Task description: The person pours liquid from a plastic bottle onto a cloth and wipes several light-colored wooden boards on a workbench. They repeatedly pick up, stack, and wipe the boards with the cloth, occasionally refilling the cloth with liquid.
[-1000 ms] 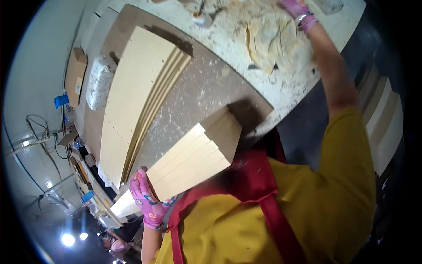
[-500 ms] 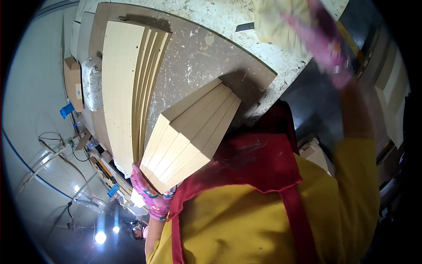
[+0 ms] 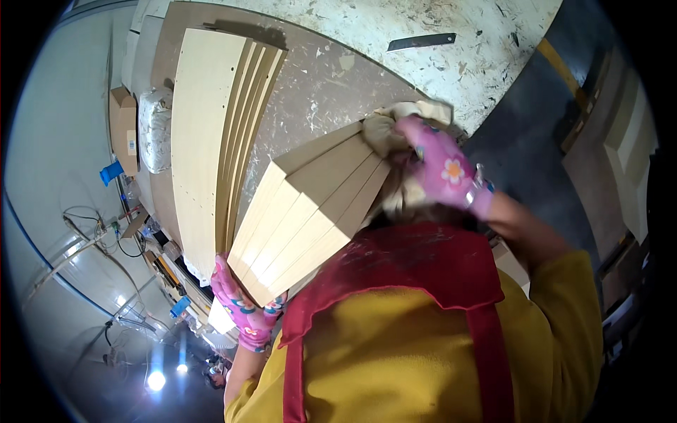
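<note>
A bundle of pale wooden boards [image 3: 321, 201], pressed face to face, leans across the table edge against my apron. My left hand [image 3: 243, 310], in a pink flowered glove, grips its near-left end, thumb on one side and fingers on the other. My right hand [image 3: 448, 169], gloved alike and slightly blurred, is closed on a crumpled cream cloth [image 3: 419, 109] at the bundle's far-right end. The cloth covers part of that end. Left of the bundle lies a stack of longer, curved pale boards [image 3: 197, 134] with small holes.
Under the boards is a scuffed brown panel [image 3: 303, 92] on a paint-stained white tabletop [image 3: 486, 42]. A dark flat blade-like strip [image 3: 422, 42] lies there. A plastic-wrapped bundle [image 3: 154, 130] and a cardboard box [image 3: 123, 130] stand left. Another person [image 3: 217, 372] is at lower left.
My right hand has come down from the far right with the cloth to the bundle's end, uncovering the dark strip. My left hand keeps its grip; the bundle has barely shifted.
</note>
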`<state>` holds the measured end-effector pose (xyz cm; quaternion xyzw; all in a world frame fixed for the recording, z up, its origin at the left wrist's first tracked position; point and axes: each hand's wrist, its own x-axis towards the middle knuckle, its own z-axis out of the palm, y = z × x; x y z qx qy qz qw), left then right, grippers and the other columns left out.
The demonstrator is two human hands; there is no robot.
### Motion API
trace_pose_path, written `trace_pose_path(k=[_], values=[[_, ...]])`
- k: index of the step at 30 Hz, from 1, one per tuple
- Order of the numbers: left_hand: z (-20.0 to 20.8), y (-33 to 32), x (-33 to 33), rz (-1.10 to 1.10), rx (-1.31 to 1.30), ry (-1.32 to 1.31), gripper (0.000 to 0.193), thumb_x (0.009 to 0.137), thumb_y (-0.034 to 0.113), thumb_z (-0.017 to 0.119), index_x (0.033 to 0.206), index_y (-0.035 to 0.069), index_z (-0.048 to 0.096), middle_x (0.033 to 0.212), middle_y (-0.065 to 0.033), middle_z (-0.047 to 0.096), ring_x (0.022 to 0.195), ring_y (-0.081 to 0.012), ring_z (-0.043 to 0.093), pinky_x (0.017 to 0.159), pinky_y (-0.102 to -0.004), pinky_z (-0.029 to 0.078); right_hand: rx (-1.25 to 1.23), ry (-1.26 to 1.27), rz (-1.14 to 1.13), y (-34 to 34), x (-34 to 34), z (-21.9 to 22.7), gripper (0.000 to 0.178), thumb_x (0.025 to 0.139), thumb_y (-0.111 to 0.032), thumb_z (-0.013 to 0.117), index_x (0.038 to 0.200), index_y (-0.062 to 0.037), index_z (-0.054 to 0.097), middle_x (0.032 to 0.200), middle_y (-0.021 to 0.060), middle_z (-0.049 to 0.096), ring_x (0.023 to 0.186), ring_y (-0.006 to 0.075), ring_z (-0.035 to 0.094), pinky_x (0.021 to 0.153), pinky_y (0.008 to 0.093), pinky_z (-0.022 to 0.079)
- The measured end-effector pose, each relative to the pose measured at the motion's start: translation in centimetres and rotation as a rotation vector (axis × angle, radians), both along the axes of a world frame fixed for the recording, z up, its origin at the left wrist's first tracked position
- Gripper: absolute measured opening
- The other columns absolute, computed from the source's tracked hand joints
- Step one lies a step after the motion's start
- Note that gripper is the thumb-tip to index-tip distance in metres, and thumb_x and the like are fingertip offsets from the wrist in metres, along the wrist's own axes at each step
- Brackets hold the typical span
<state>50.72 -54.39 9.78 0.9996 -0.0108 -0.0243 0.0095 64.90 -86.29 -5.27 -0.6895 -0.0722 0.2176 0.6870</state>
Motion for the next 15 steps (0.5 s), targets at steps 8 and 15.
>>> trace_pose_path(k=[8, 15], values=[[0.2, -0.1, 0.6, -0.074, 0.029, 0.008, 0.108, 0.067, 0.059, 0.070, 0.146, 0.001, 0.024, 0.126, -0.0215, 0.047, 0.110, -0.0361, 0.046, 0.093, -0.0473, 0.036, -0.126, -0.127, 0.028, -0.4, -0.4, 0.1, 0.048, 0.076, 0.006, 0.059, 0.122, 0.0046, 0.046, 0.113, 0.0185, 0.057, 0.107, 0.0227, 0.057, 0.089, 0.0323, 0.050], [-0.3, 0.2, 0.9, -0.057, 0.055, -0.001, 0.109, 0.068, 0.066, 0.066, 0.144, 0.000, 0.026, 0.123, -0.0213, 0.048, 0.105, -0.0352, 0.048, 0.090, -0.0483, 0.037, 0.298, 0.011, 0.107, 0.1, 2.0, 5.2, 0.040, 0.082, -0.013, 0.069, 0.113, 0.0025, 0.050, 0.103, 0.0128, 0.057, 0.096, 0.0173, 0.055, 0.084, 0.0300, 0.047]])
